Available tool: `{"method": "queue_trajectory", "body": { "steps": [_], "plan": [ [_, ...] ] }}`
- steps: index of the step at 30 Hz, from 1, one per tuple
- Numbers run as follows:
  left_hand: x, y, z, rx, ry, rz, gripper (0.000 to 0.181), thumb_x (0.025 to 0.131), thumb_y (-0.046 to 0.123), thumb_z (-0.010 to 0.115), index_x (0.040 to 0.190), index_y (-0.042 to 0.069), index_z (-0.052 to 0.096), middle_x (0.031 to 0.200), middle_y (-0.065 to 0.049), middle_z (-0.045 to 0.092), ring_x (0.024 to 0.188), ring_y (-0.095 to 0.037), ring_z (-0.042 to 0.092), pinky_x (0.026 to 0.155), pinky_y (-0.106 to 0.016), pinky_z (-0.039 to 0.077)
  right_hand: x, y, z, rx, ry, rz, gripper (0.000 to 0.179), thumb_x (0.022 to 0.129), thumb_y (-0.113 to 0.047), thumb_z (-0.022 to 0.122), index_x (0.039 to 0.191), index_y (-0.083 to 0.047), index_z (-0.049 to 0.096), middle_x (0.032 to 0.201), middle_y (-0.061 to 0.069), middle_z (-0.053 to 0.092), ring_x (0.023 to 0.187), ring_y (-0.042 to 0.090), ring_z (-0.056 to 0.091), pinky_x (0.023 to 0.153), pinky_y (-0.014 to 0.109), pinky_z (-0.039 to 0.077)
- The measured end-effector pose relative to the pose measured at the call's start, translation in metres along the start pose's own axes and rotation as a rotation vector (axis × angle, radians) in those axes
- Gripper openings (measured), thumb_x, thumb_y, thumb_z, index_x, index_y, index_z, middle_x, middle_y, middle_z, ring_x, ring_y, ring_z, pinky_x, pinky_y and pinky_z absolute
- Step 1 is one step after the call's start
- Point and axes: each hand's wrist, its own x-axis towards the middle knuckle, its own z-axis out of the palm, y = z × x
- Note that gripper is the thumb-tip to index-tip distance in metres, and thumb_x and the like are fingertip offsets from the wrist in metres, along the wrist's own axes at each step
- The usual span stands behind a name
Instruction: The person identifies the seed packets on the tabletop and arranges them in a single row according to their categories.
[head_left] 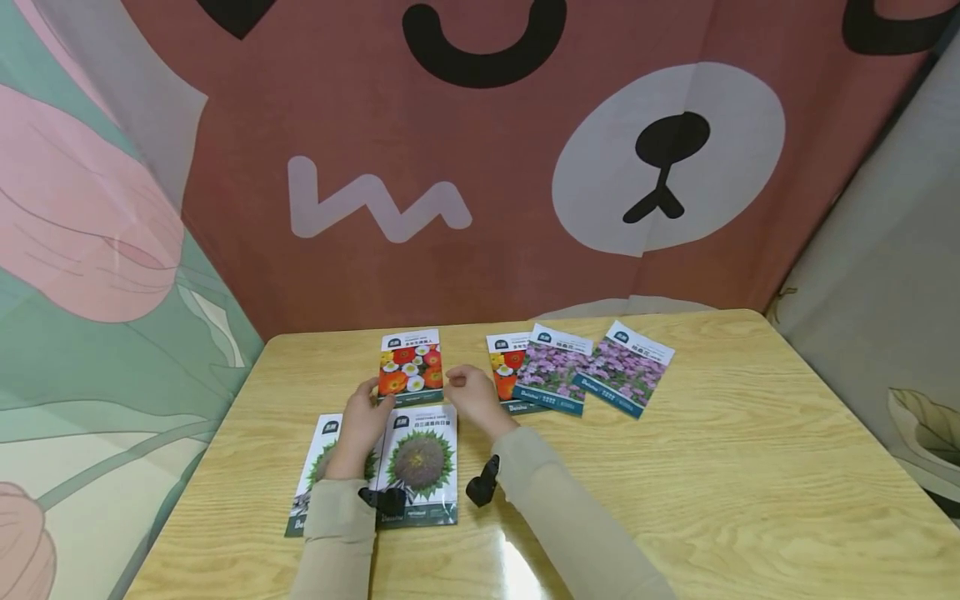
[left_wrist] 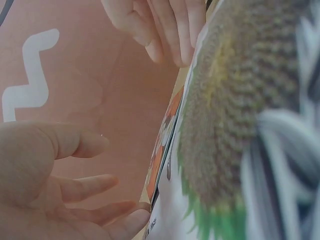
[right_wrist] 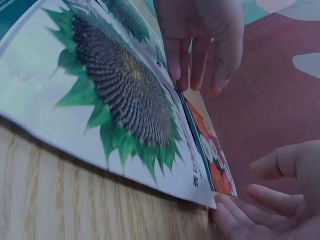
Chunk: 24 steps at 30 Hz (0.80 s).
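Packets lie in two groups on the pale wood-grained table (head_left: pixel 750 483). Furthest left, a flat white rectangular packet printed with a green-fringed sunflower head (head_left: pixel 318 458) is partly hidden by the person's left grip (head_left: pixel 363 421), a bare hand with fingers spread, pinching nothing. Just right lies a matching white sunflower packet (head_left: pixel 420 462). Beyond that, a flat white-and-green packet of orange, yellow and white poppies (head_left: pixel 411 367) lies between both hands; whether it touches the sunflower packet I cannot tell. The right grip (head_left: pixel 476 400), also bare, has loosely spread fingers by the packets' near corners and seems to hold nothing. Farther right, a second poppy packet (head_left: pixel 506 367) sits partly under a tilted white packet of purple blossoms (head_left: pixel 555 367); a second, more tilted purple-blossom packet (head_left: pixel 628 369) ends the group.

The step in hand looks like aligning the poppy packet above the sunflower pair. The next move probably calls for squaring its edges with light fingertips; fetching the other poppy packet would then mean drawing it from beneath the purple one.
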Motion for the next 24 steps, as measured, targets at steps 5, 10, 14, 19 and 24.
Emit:
{"method": "queue_trajectory", "body": {
  "steps": [5,10,14,19,24],
  "plan": [
    [0.0001,0.0005,-0.0002,-0.051,-0.009,-0.022,0.056,0.103,0.016,0.051,0.151,-0.007,0.035,0.153,-0.034,0.037,0.140,-0.049,0.038,0.110,-0.058,0.040,0.0005,-0.0045,0.0037,0.006,-0.026,0.008,0.036,0.100,-0.009,0.058,0.133,0.005,0.059,0.124,0.019,0.064,0.113,0.035,0.062,0.092,0.046,0.054],
    [-0.0001,0.0005,-0.0013,-0.112,-0.007,-0.041,0.054,0.104,0.016,0.050,0.151,-0.007,0.036,0.153,-0.031,0.038,0.140,-0.048,0.039,0.110,-0.057,0.040,0.0007,-0.0066,0.0042,0.046,-0.039,0.023,0.035,0.101,-0.009,0.058,0.133,0.005,0.059,0.123,0.018,0.065,0.110,0.032,0.063,0.091,0.045,0.055],
    [-0.0009,0.0012,-0.0033,-0.155,0.000,-0.050,0.052,0.104,0.015,0.049,0.150,-0.006,0.039,0.154,-0.029,0.039,0.139,-0.046,0.041,0.107,-0.055,0.044,0.0014,-0.0044,0.0027,0.085,-0.032,0.031,0.033,0.101,-0.009,0.058,0.130,0.004,0.061,0.120,0.017,0.065,0.107,0.032,0.064,0.090,0.045,0.055],
    [-0.0012,0.0018,-0.0065,-0.193,0.048,-0.029,0.047,0.102,0.010,0.051,0.146,-0.007,0.046,0.150,-0.029,0.044,0.132,-0.043,0.051,0.074,-0.032,0.054,0.0021,-0.0008,0.0010,0.134,-0.016,0.029,0.031,0.100,-0.007,0.058,0.129,0.004,0.063,0.117,0.017,0.067,0.103,0.033,0.065,0.088,0.043,0.056],
    [-0.0013,0.0010,-0.0073,-0.214,0.081,-0.029,0.045,0.103,0.008,0.050,0.145,-0.006,0.048,0.147,-0.027,0.048,0.129,-0.040,0.054,0.086,-0.037,0.053,0.0043,0.0021,0.0010,0.169,0.019,0.023,0.028,0.098,-0.002,0.059,0.125,0.006,0.064,0.114,0.020,0.067,0.100,0.035,0.067,0.084,0.041,0.057]
  ]
}}
